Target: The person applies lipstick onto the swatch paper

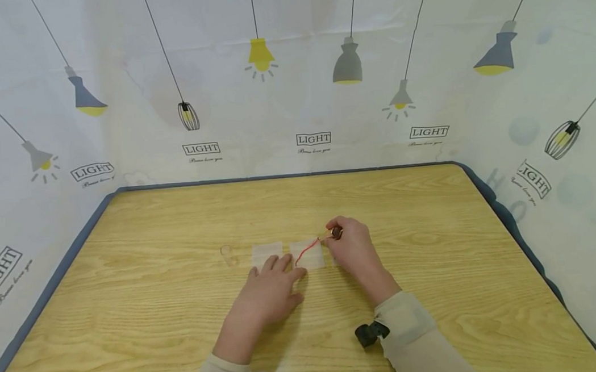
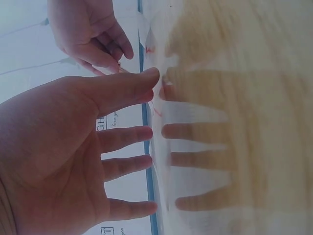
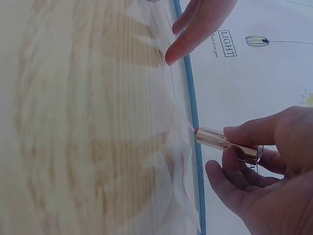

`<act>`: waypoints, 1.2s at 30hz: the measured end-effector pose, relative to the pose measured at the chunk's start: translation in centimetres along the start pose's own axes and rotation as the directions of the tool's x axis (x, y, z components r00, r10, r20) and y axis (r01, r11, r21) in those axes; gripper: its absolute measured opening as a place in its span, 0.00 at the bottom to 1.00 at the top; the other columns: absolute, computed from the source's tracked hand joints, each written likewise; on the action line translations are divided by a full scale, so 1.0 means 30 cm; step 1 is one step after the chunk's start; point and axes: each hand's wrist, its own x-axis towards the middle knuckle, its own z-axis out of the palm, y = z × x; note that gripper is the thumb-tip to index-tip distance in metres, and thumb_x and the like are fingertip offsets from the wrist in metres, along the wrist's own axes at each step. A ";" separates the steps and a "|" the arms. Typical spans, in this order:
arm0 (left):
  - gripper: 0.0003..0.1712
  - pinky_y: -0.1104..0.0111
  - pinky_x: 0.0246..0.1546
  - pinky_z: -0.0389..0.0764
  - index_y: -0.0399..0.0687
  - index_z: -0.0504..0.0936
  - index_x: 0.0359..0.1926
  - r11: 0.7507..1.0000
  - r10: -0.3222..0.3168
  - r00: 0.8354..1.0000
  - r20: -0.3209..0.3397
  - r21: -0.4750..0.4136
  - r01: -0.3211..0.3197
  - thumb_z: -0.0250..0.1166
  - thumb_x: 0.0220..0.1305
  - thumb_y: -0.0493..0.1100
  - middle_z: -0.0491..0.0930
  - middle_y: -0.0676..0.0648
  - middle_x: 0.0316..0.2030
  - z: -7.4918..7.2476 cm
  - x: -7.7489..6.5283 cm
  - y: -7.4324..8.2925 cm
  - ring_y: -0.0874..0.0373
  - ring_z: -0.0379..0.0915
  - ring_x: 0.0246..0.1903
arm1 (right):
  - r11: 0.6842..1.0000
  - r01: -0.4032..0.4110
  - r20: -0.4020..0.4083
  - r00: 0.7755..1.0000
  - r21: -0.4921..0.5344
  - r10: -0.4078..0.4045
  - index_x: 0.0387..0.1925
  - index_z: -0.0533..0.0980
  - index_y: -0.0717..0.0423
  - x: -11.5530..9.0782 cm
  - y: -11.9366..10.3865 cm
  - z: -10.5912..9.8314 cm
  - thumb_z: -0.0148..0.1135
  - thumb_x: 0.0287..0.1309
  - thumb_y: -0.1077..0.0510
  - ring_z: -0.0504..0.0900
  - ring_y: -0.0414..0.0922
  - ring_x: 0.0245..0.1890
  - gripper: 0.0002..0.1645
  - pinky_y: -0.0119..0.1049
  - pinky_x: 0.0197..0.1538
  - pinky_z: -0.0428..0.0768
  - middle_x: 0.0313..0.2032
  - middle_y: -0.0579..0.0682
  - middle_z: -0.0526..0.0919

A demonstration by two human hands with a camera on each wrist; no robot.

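Observation:
My right hand pinches a lipstick with a shiny gold tube, its red tip down at the middle thin white paper square. A wavy red line crosses that square diagonally up to the tip. With fingers spread and straight, my left hand rests its fingertips at the lower edges of the middle square and the left paper square. Part of another white paper shows beneath my right hand; in the right wrist view a curled paper there bears a red streak.
A small transparent piece, like a clear cap, lies left of the papers. The wood-grain table has a dark blue edge along the back and sides. Behind it hangs a white backdrop printed with lamps.

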 end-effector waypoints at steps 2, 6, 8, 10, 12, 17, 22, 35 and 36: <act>0.29 0.29 0.74 0.64 0.60 0.77 0.72 1.000 -0.005 1.000 -0.003 -0.008 0.005 0.68 0.74 0.54 0.63 0.42 0.81 -0.002 -0.001 0.000 0.36 0.57 0.81 | 1.000 -0.003 -0.004 1.000 0.002 0.003 0.52 0.83 0.62 -0.001 -0.002 -0.001 0.74 0.65 0.62 0.86 0.47 0.40 0.16 0.37 0.39 0.83 0.39 0.54 0.83; 0.28 0.30 0.75 0.63 0.59 0.78 0.72 1.000 -0.019 1.000 -0.006 -0.024 0.019 0.68 0.74 0.54 0.63 0.43 0.81 -0.008 -0.005 0.001 0.36 0.56 0.81 | 1.000 -0.014 -0.003 1.000 0.014 0.014 0.53 0.83 0.61 -0.001 -0.002 -0.003 0.74 0.65 0.60 0.85 0.47 0.40 0.17 0.37 0.39 0.82 0.39 0.54 0.83; 0.28 0.30 0.75 0.64 0.59 0.78 0.72 0.999 -0.023 1.000 -0.011 -0.033 0.022 0.69 0.74 0.53 0.63 0.43 0.81 -0.009 -0.008 0.000 0.37 0.57 0.81 | 1.000 -0.020 -0.001 1.000 0.020 0.020 0.54 0.83 0.61 -0.001 -0.002 -0.005 0.75 0.65 0.60 0.84 0.47 0.40 0.18 0.37 0.39 0.81 0.40 0.54 0.83; 0.28 0.30 0.74 0.64 0.59 0.79 0.71 0.999 -0.022 1.000 -0.015 -0.038 0.022 0.69 0.74 0.53 0.64 0.43 0.81 -0.008 -0.009 -0.001 0.37 0.57 0.81 | 0.999 -0.024 0.001 1.000 0.027 0.024 0.54 0.83 0.61 -0.002 -0.003 -0.006 0.75 0.65 0.60 0.84 0.47 0.40 0.18 0.36 0.39 0.81 0.40 0.54 0.83; 0.28 0.30 0.74 0.65 0.58 0.79 0.71 0.999 -0.020 1.000 -0.021 -0.039 0.019 0.69 0.74 0.53 0.64 0.42 0.81 -0.009 -0.010 -0.002 0.37 0.58 0.80 | 0.999 -0.027 0.003 1.000 0.034 0.027 0.54 0.83 0.61 -0.002 -0.004 -0.007 0.75 0.65 0.60 0.84 0.47 0.40 0.18 0.35 0.38 0.80 0.40 0.54 0.83; 0.28 0.30 0.73 0.66 0.57 0.79 0.71 1.000 -0.015 0.999 -0.037 -0.027 0.014 0.69 0.74 0.54 0.65 0.42 0.80 -0.009 -0.010 -0.001 0.37 0.59 0.80 | 0.998 -0.031 0.006 1.000 0.057 0.031 0.54 0.83 0.61 -0.005 -0.010 -0.010 0.74 0.65 0.62 0.85 0.48 0.41 0.18 0.34 0.37 0.81 0.39 0.53 0.82; 0.29 0.31 0.73 0.66 0.56 0.78 0.73 1.000 -0.017 0.998 -0.057 -0.017 0.016 0.67 0.75 0.54 0.65 0.42 0.80 -0.015 -0.012 -0.008 0.37 0.58 0.80 | 0.996 -0.036 0.013 0.999 0.079 0.035 0.54 0.83 0.61 -0.006 -0.010 -0.011 0.74 0.65 0.62 0.85 0.48 0.41 0.17 0.34 0.37 0.81 0.39 0.53 0.82; 0.30 0.34 0.75 0.67 0.51 0.77 0.72 0.996 -0.081 0.988 -0.129 0.026 0.085 0.67 0.75 0.54 0.67 0.37 0.79 -0.017 -0.050 -0.060 0.36 0.62 0.78 | 0.997 0.029 0.032 0.999 0.072 -0.031 0.55 0.83 0.60 -0.017 -0.039 -0.001 0.72 0.66 0.63 0.85 0.49 0.45 0.17 0.41 0.46 0.85 0.45 0.56 0.86; 0.30 0.35 0.75 0.68 0.50 0.77 0.72 0.996 -0.079 0.988 -0.136 0.032 0.084 0.67 0.75 0.54 0.67 0.36 0.78 -0.015 -0.052 -0.065 0.35 0.63 0.78 | 0.997 0.035 0.038 0.999 0.071 -0.038 0.56 0.83 0.60 -0.016 -0.041 0.001 0.72 0.66 0.63 0.85 0.49 0.45 0.17 0.41 0.46 0.86 0.46 0.56 0.86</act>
